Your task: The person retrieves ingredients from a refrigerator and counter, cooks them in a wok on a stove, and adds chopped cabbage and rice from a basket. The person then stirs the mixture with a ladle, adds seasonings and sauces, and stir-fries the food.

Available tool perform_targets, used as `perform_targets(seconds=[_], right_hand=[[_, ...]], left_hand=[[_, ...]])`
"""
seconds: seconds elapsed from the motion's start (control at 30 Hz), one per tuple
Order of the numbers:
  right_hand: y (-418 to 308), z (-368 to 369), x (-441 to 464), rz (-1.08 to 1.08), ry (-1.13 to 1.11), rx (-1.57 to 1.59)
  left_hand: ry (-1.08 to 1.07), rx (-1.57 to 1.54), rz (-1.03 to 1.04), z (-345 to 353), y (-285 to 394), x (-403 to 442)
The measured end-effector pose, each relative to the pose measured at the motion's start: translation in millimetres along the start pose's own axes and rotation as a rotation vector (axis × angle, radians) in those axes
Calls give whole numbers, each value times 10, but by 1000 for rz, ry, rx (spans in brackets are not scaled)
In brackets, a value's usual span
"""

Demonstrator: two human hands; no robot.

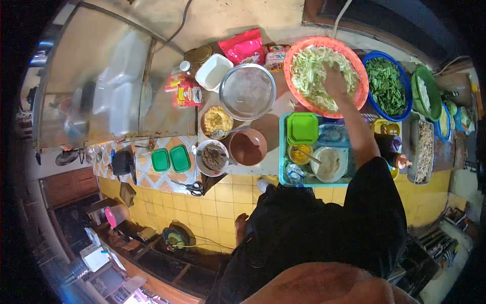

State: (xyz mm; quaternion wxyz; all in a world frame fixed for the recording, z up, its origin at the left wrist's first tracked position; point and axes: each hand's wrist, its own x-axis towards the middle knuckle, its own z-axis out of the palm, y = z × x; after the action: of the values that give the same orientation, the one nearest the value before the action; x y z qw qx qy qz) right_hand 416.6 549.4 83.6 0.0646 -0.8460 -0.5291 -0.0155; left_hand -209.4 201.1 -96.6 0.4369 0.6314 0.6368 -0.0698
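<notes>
My right hand (332, 81) reaches into a pink-orange basket (363, 93) and touches the pale green shredded cabbage (309, 66) heaped in it. Its fingers are partly sunk in the shreds, so their grip is unclear. Below, my left hand (241, 224) hangs beside my body, loosely curled, with nothing visible in it. A blue basket of chopped green leaves (387, 85) stands right of the cabbage. Nearer to me, a turquoise tray (282, 152) carries a green container (302, 127), a small bowl of yellow mixture (299, 156) and a tub of whitish paste (329, 166) with a spoon.
Left of the cabbage are a round sieve (247, 92), a white tub (213, 72), a brown bowl (248, 148) and a bowl of greyish mixture (211, 156). Black-handled scissors (195, 189) lie at the table edge. Rightward stand a green basket (426, 93) and a metal tray (421, 152).
</notes>
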Motion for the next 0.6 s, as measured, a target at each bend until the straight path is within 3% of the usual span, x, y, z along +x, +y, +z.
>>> perform_targets(seconds=[0.1,0.17,0.2,0.23,0.27,0.33,0.37,0.4,0.43,0.5,0.53,0.6], right_hand=[[33,-264,-41,-69,-128,67],[8,-405,-96,-41,185,207],[15,-496,-113,-32,346,270],[70,-314,-98,-154,446,37],[146,-174,-82,-138,456,30],[304,47,66,93,216,345],[398,277,186,337,326,770],[443,214,145,367,352,772],[470,91,63,345,495,1036],[656,-76,-115,352,692,1275],[827,-180,-194,168,755,1220],[622,-917,-875,240,726,1958]], left_hand=[[-12,-243,-179,-156,217,-34],[155,-665,-336,-276,344,-87],[153,-671,-317,-223,174,5],[74,-363,-122,-103,-209,140],[21,-222,-76,-63,-378,243],[-62,59,33,7,-700,438],[-53,-69,17,-49,-722,409],[-49,-187,6,-171,-684,380],[-49,-302,0,-308,-615,388],[-80,-519,-19,-583,-498,424],[-126,-598,-50,-661,-453,471],[-231,-718,-143,-730,-524,630]])
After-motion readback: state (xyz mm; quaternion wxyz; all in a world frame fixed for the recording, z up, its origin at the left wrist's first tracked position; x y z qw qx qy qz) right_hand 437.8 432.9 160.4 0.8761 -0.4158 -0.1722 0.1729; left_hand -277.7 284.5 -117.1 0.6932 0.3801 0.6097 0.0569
